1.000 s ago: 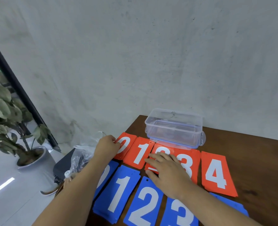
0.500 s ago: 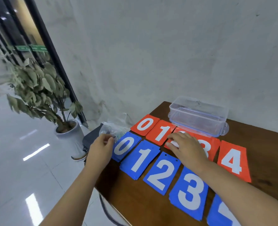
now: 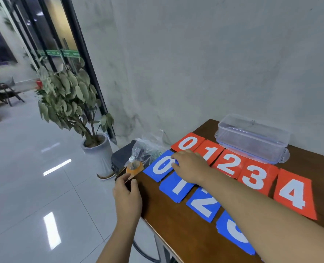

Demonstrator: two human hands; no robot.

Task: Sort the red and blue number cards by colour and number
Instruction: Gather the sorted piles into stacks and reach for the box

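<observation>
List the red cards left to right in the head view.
red 0 card → red 1 card → red 2 card → red 3 card → red 4 card

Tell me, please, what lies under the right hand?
Under the right hand lie the blue 1 card and an edge of the blue 0 card; the 1's top is hidden.
</observation>
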